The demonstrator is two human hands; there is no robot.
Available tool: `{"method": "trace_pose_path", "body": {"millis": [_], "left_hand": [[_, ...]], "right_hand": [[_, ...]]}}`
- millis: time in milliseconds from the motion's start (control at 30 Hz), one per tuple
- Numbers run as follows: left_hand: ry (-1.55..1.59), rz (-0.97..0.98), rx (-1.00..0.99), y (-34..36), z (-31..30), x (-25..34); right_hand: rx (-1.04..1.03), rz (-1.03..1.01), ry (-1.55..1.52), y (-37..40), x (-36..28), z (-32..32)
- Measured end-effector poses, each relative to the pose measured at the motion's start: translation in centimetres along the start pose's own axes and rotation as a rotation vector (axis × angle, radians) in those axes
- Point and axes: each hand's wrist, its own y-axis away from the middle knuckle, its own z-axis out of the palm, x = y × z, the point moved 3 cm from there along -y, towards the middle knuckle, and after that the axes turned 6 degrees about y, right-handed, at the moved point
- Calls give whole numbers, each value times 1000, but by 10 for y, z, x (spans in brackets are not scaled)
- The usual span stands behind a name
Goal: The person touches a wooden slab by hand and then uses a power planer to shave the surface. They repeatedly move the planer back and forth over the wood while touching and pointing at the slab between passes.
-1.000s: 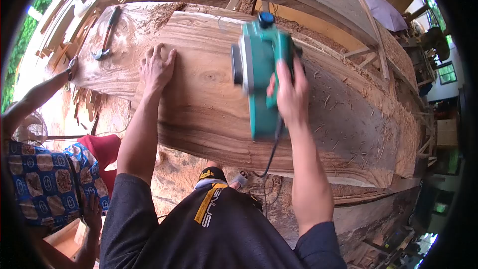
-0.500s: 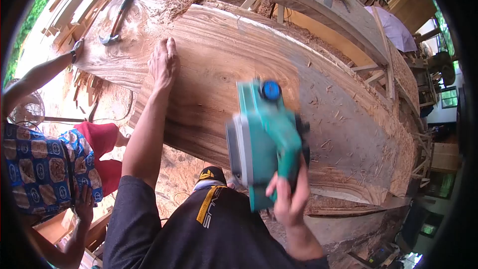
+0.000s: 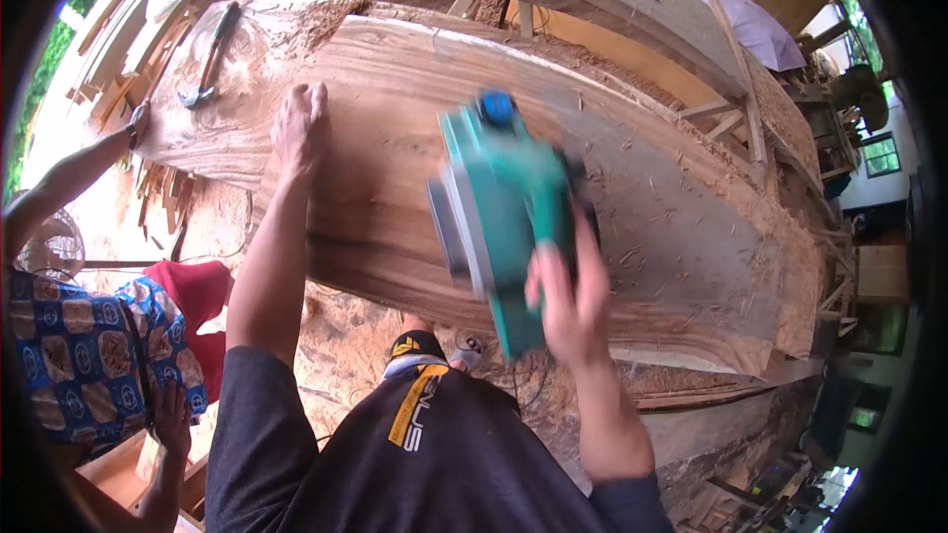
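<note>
White letters (image 3: 419, 421) ending "US" on dark shirt (image 3: 464, 469), illegible print (image 3: 400, 426) on yellow stripe (image 3: 416, 397)

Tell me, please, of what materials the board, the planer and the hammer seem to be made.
Board: wood, bare and unvarnished by its look, with flowing brown grain.
Planer: probably a green plastic body, smooth though blurred; the grey strip could be metal.
Hammer: head likely steel, from its grey curved shape; the handle's material is unclear.
</note>
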Motion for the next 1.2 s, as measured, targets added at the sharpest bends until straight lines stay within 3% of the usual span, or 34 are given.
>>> {"method": "trace_pose_path", "body": {"millis": [167, 233, 400, 600, 667, 767, 867, 1100, 1200], "left_hand": [[-133, -84, 2, 7, 1, 14], [-123, -92, -20, 3, 2, 13], [-129, -12, -40, 5, 1, 8], [-127, -19, -40, 7, -1, 12], [-111, -6, -44, 6, 2, 8], [-117, 41, -24, -1, 1, 3], [-145, 34, -30, -2, 2, 2], [-212, 57, -45, 2, 4, 0], [-226, 30, -39, 3, 4, 2]], "right_hand": [[104, 63, 125, 198, 33, -68], [87, 64, 151, 204, 32, -72], [153, 7, 143, 111, 20, -43], [251, -85, 16, -130, 4, -5], [189, -174, 57, -200, 12, -5], [140, -147, 51, -212, 8, -10], [132, -121, 10, -149, 10, -14], [95, 18, 80, 146, 14, -51], [112, 65, 134, 234, 38, -67]]}}
